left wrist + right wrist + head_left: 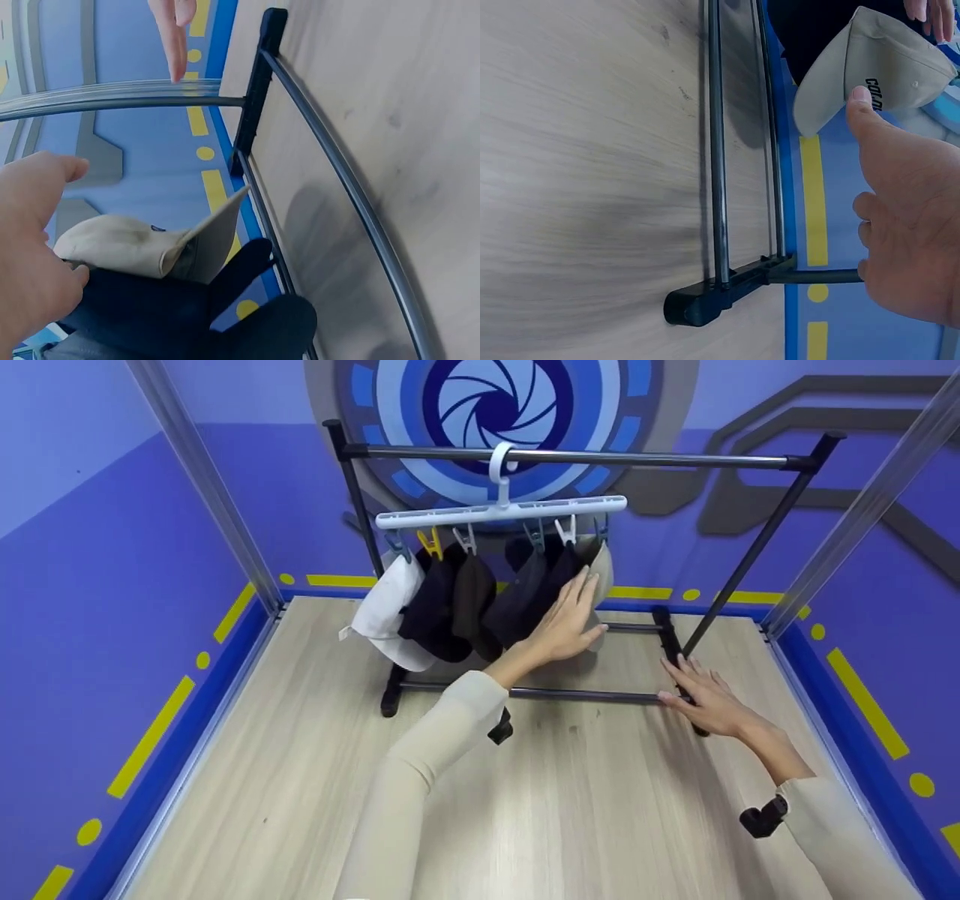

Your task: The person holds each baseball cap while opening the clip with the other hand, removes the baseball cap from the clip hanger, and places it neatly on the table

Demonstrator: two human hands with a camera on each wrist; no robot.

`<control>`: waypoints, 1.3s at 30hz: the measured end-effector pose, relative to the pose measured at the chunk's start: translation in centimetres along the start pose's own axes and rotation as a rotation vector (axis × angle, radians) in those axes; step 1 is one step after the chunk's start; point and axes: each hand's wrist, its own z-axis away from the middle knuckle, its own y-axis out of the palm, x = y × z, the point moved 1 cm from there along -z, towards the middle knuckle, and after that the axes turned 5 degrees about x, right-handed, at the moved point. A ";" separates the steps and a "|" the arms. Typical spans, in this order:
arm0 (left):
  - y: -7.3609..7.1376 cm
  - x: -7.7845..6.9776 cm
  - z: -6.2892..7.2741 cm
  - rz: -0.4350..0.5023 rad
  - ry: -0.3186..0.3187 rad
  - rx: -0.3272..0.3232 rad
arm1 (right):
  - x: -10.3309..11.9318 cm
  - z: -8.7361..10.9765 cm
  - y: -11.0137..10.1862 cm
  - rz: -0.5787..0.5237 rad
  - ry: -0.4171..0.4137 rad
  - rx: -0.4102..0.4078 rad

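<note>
Several caps hang by clothespins from a white hanger (502, 511). A white cap (386, 607) is at the left end, then dark caps (431, 619), a brown cap (474, 592) and a beige cap (602, 562) at the right end. My left hand (564, 624), fingers extended, overlaps the dark and beige caps at the right side and grips nothing. In the right wrist view, the beige cap (889, 64) carries dark lettering. My right hand (709, 701) is held out with spread fingers by the rack's right leg, nothing in its grasp.
The hanger's hook sits on the top bar (645, 457) of a black clothes rack. The rack stands on a wood-look floor (285, 810), its lower bar (585, 695) running across the front. Blue walls with yellow marks (154, 735) enclose three sides.
</note>
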 end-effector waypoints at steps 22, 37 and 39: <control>-0.4 -1.2 -1.2 0.245 -0.220 -0.022 | 2.2 -1.8 -2.8 0.030 0.000 -0.065; -0.5 -2.6 0.4 0.308 -0.198 -0.150 | 3.7 -4.5 -5.6 0.057 -0.086 -0.280; -0.5 -2.8 0.6 0.335 -0.190 -0.167 | 4.1 -5.0 -5.9 0.056 -0.103 -0.306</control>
